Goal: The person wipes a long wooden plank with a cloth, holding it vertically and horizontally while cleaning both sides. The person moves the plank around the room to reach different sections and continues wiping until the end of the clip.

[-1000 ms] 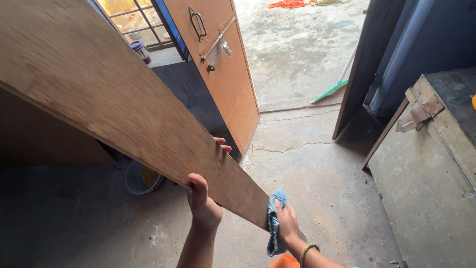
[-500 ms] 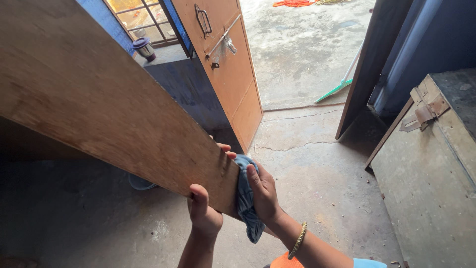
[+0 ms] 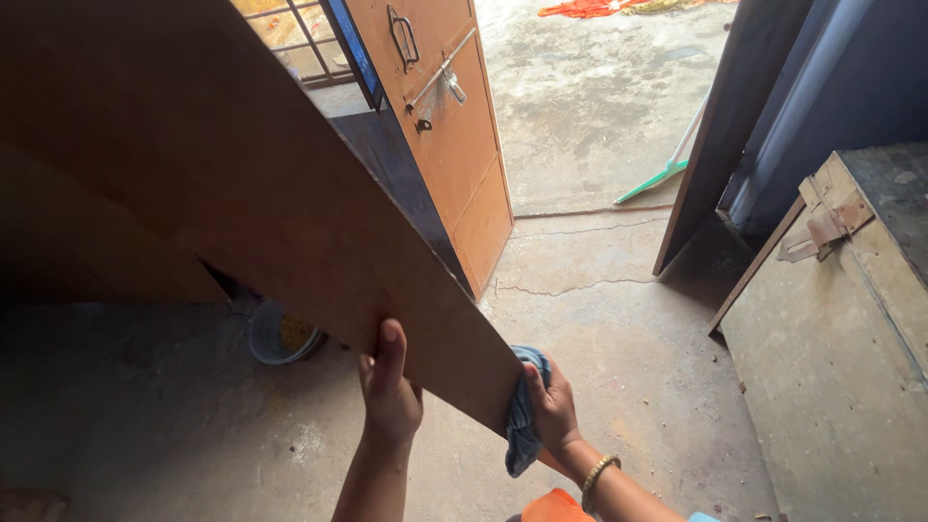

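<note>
1. A large flat brown wooden board (image 3: pixel 242 184), matt and faintly grained, slants across the view from the upper left down to a narrow corner at the lower centre, held off the floor.
2. The left hand (image 3: pixel 390 387) grips the board's lower edge from beneath, thumb laid upward against its face and fingers wrapped behind, out of sight.
3. The right hand (image 3: pixel 553 411), with a thin gold bangle at the wrist, has its fingers curled round a crumpled soft blue cloth (image 3: pixel 523 425) and presses it against the board's low corner; a loose fold of the cloth hangs below.
4. The rough grey concrete floor (image 3: pixel 599 329) is mottled and cracked near the doorway.
5. An orange panelled metal door (image 3: pixel 454 145) with a handle and sliding bolt stands open behind the board.
6. A round grey bucket (image 3: pixel 275 338) sits on the floor under the board, partly hidden by it.
7. At the right stands a worn, dull grey metal trunk (image 3: pixel 841 367) with a rusty hasp.
8. A green-headed broom with a pale stick (image 3: pixel 667 164) leans by the dark door frame.
</note>
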